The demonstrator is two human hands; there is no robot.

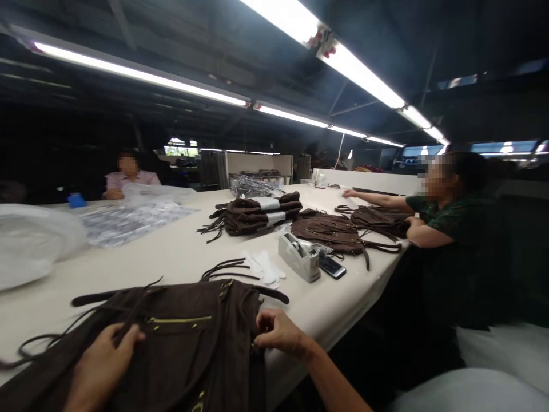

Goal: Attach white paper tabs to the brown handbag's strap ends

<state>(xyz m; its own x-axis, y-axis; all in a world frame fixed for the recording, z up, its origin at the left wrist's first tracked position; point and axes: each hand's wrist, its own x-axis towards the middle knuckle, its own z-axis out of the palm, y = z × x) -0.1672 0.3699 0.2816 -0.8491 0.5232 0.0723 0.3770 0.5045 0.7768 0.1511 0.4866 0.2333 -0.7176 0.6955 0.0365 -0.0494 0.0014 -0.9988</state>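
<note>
A dark brown suede bag with gold zippers and long straps lies flat on the white table in front of me. My left hand rests palm down on the bag's left side, touching a strap. Curled fingers of my right hand pinch the bag's right edge near a zipper.
Loose straps and white paper pieces lie beyond the bag. A tape dispenser and a phone sit at mid table. Stacked brown bags and flat bags lie farther. One person sits right, another far left. Plastic sheets left.
</note>
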